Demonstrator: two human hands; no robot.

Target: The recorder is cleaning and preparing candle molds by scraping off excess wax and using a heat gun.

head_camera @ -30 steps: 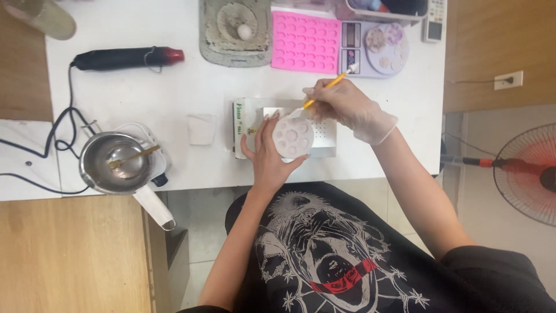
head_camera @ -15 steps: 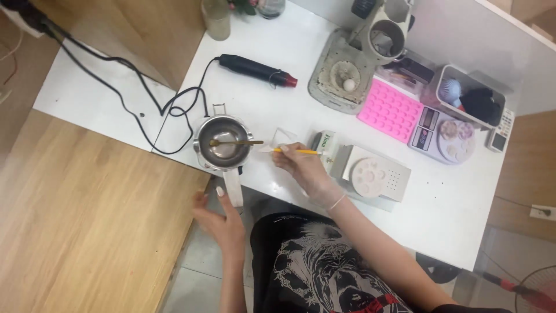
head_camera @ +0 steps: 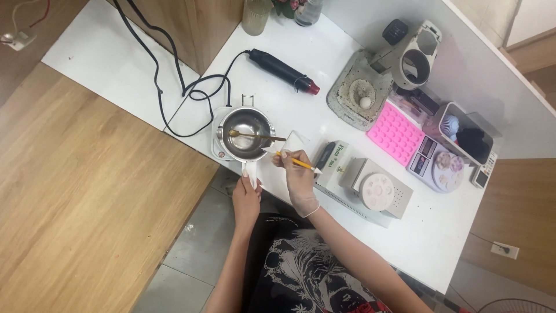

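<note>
cables [head_camera: 174,87] trail across the white counter [head_camera: 278,98] to the left of the small metal pot [head_camera: 248,133], one feeding the hot plate [head_camera: 219,145] under it, which likely keeps the contents molten. a gold spoon [head_camera: 255,135] rests across the pot's rim, handle pointing right, so it stays within reach without sinking in. the left hand [head_camera: 246,200], bare, sits just below the pot with its fingers [head_camera: 245,174] clenched around the pot's white handle [head_camera: 251,175], seemingly to steady it. just right of the pot, the gloved right hand [head_camera: 300,182] has its fingers pinched on a yellow brush [head_camera: 295,162], the tip angled toward the pot's rim, close enough to dip. beyond the pot lies a black heat gun [head_camera: 284,71]. further right of the pot, a round white mould [head_camera: 377,192] rests on a grey box [head_camera: 376,188]; past that lie a pink mould tray [head_camera: 395,134] and a small scale [head_camera: 435,162].
</note>
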